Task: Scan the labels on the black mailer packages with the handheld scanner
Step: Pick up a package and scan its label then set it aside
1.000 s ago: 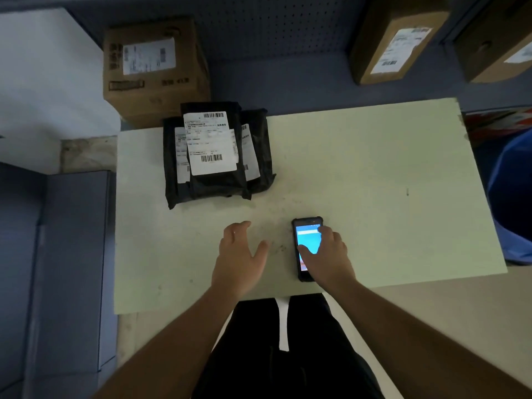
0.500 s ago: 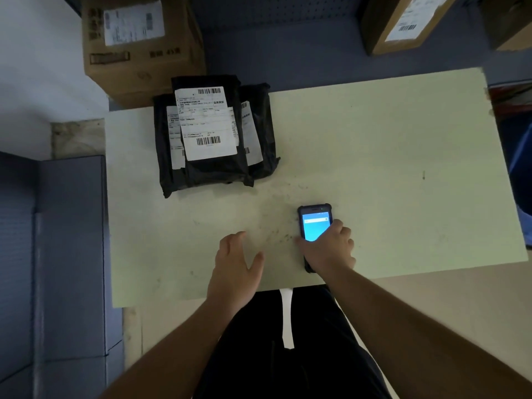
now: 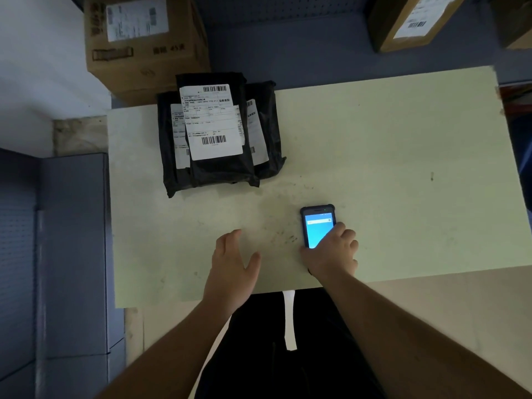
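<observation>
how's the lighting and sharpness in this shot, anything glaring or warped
Head view: dim overall, the table being the brightest surface; the scanner screen glows bright blue, its text washed out; the top label on the black mailers has crisp barcodes; wide-angle distortion bows the table edges, and the cardboard boxes at the corners look soft.

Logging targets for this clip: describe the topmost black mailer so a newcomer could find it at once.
On the pale table, look to the far left corner, in front of the cardboard box. A pile of black mailers lies there; the topmost mailer alone shows its whole white label, with two barcodes.
</observation>
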The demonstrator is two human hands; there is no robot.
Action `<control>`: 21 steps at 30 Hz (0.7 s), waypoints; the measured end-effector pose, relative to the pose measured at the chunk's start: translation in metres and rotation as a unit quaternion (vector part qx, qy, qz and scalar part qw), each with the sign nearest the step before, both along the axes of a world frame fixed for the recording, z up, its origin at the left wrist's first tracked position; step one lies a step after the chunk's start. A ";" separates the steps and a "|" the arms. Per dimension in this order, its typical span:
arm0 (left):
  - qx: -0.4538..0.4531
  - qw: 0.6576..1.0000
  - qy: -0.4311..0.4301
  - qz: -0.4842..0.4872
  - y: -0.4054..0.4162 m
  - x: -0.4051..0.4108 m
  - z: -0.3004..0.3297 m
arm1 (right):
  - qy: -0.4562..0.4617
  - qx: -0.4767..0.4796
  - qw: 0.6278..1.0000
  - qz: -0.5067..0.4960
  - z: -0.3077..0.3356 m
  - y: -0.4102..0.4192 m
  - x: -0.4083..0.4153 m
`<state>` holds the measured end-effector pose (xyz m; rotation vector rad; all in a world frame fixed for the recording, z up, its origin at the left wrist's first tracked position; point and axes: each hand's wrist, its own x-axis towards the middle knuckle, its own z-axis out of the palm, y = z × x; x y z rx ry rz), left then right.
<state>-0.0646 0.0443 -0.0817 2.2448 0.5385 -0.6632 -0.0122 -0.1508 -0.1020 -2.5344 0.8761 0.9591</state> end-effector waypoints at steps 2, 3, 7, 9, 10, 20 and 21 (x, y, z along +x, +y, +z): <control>0.000 1.000 -0.001 -0.003 0.000 -0.001 0.001 | 0.000 0.000 1.000 0.015 0.003 -0.003 0.000; 0.001 1.000 -0.001 -0.004 -0.001 -0.001 0.002 | 0.000 0.001 1.000 0.023 0.004 -0.005 0.000; -0.001 1.000 -0.004 -0.003 -0.001 -0.001 0.006 | 0.006 0.005 0.998 0.055 0.014 -0.012 0.005; -0.003 1.000 -0.006 -0.001 0.000 0.000 0.007 | 0.004 0.003 0.998 0.065 0.018 -0.016 0.006; -0.003 1.000 -0.008 0.000 0.000 0.001 0.008 | 0.002 0.003 0.998 0.070 0.021 -0.018 0.007; -0.022 0.993 -0.007 0.115 0.016 0.034 0.021 | -0.023 0.066 0.996 0.048 0.042 -0.036 0.008; -0.022 0.991 -0.012 0.128 0.018 0.039 0.023 | -0.026 0.068 0.996 0.045 0.044 -0.037 0.008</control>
